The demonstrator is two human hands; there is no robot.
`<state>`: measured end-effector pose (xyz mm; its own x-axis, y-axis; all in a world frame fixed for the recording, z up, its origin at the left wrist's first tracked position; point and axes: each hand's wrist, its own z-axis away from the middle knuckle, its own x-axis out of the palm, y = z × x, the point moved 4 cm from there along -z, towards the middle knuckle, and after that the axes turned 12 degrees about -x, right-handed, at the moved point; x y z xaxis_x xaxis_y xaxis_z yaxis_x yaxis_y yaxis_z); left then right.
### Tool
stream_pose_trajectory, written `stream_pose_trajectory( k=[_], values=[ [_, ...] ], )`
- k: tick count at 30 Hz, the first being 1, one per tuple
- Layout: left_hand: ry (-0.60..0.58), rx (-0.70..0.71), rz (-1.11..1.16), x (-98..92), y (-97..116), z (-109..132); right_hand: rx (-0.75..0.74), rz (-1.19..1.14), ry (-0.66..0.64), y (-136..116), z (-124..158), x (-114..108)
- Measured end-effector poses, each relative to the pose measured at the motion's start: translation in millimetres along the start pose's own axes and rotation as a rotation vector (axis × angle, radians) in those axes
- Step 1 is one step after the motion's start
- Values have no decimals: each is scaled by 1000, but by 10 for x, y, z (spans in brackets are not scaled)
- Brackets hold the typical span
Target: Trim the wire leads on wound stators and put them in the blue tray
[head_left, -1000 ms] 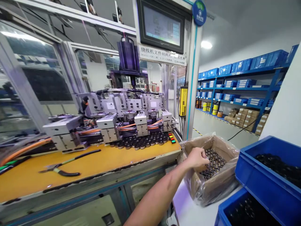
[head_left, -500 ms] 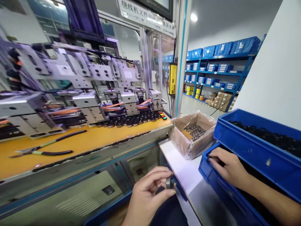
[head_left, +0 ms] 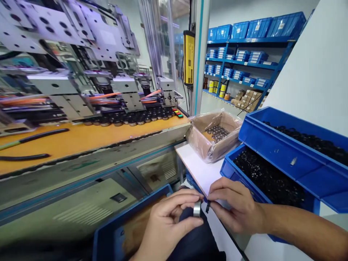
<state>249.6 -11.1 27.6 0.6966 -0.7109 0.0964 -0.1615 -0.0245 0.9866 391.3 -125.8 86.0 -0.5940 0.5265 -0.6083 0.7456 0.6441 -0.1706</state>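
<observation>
Pinching a silvery metal ring [head_left: 197, 209] at five o'clock in my head view, my left hand [head_left: 167, 223] grips it between thumb and fingers. Just beside it, at three, my right hand [head_left: 239, 206] pinches a small black part [head_left: 208, 206]. Outward from the ring: cardboard box [head_left: 198, 139] at one, blue bins [head_left: 272, 145] at two, machine [head_left: 65, 87] at ten.

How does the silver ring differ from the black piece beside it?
Colour: the silver ring has a shiny metallic band, while the black piece is dark.
Shape: the silver ring shows a broad curved band; the black piece looks thinner from here.
Grip: the left hand pinches the silver ring, the right hand the black piece.
Shared: both are small and held at the fingertips.
</observation>
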Motion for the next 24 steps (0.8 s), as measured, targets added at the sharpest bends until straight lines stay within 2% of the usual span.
stream_pose_trajectory(
  k=[8,13,21,24],
  values=[
    [-58,-35,222,80,-75,-31,28,-34,-5,43,33,16],
    [-61,-29,197,71,-89,-45,34,-42,-11,58,57,42],
    [-68,-198,297,134,-206,1,46,-66,-7,77,65,48],
    [-115,-196,321,176,-191,-9,38,-60,-10,73,71,55]
  ],
)
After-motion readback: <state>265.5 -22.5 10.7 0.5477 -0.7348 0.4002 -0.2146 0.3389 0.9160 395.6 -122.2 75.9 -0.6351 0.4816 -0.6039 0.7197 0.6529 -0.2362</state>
